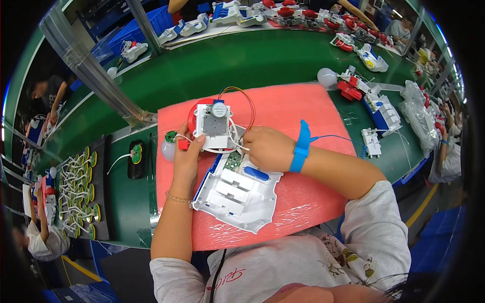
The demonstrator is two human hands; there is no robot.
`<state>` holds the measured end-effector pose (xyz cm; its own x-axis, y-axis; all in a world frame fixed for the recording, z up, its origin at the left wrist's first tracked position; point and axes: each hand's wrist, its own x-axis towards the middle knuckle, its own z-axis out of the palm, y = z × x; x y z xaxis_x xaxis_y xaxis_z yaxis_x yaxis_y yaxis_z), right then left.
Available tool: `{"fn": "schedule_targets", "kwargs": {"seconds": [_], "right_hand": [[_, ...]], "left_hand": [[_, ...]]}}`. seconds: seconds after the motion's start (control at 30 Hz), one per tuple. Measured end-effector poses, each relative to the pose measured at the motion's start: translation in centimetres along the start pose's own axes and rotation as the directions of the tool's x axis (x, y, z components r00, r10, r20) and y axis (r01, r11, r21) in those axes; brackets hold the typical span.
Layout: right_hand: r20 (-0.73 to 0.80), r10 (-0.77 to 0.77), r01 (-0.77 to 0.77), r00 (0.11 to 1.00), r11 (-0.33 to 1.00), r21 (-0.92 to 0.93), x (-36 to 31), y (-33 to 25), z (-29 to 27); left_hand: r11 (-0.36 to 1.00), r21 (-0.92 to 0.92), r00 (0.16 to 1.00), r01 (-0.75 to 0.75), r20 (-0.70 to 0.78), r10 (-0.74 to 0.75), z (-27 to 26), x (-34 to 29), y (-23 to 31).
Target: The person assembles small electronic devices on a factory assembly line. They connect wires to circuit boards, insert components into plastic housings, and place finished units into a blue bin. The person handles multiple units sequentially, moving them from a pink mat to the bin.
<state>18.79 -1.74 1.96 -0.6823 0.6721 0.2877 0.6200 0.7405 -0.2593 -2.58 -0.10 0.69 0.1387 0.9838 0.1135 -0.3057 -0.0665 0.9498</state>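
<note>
My left hand [188, 160] grips a white plastic motor assembly [216, 132] by its left side, thumb on its front. A round metal motor sits at its top, and a red part shows behind. A white bulb [168, 150] hangs beside that hand. Colored wires [252, 103] loop from the motor toward my right hand [270, 148]. That hand is closed beside the white wires, above a green circuit board [234, 162]; what its fingertips hold is hidden. The board sits at the top of an open white housing shell [227, 197] with a blue oval insert, lying below both hands.
A pink foam mat [313, 202] lies under the work. On the left are a black tray [103, 202] of round green wired parts and one such part [136, 154]. White and blue assemblies [382, 111] and a plastic bag [417, 118] are on the right. A metal post [96, 70] stands at left.
</note>
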Motion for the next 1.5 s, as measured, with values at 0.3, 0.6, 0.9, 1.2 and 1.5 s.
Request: {"fn": "schedule_targets", "kwargs": {"seconds": [0.3,0.6,0.9,1.2,1.5], "right_hand": [[0.186,0.019,-0.035,0.982,0.996,0.082,1.3,0.9,0.2],[0.198,-0.150,0.132,0.969,0.986,0.102,1.8,1.7,0.1],[0.273,-0.117,0.086,0.955,0.989,0.123,2.5,1.5,-0.1],[0.016,0.157,-0.149,0.988,0.896,0.417,-1.0,2.3,-3.0],[0.604,0.339,-0.688,0.721,0.250,0.681,0.1,-0.9,-3.5]], "left_hand": [[1.000,0.027,1.000,-0.014,-0.003,0.014,-0.3,0.1,-0.2],[1.000,0.013,1.000,-0.024,-0.007,0.024,-0.2,0.0,-0.3],[0.997,0.075,0.999,-0.036,-0.006,0.037,-0.9,-0.2,-0.5],[0.998,-0.001,0.998,-0.066,-0.019,0.066,-0.2,0.1,-0.1],[0.989,-0.003,0.988,-0.149,0.033,0.149,0.6,-0.5,0.6]]}}
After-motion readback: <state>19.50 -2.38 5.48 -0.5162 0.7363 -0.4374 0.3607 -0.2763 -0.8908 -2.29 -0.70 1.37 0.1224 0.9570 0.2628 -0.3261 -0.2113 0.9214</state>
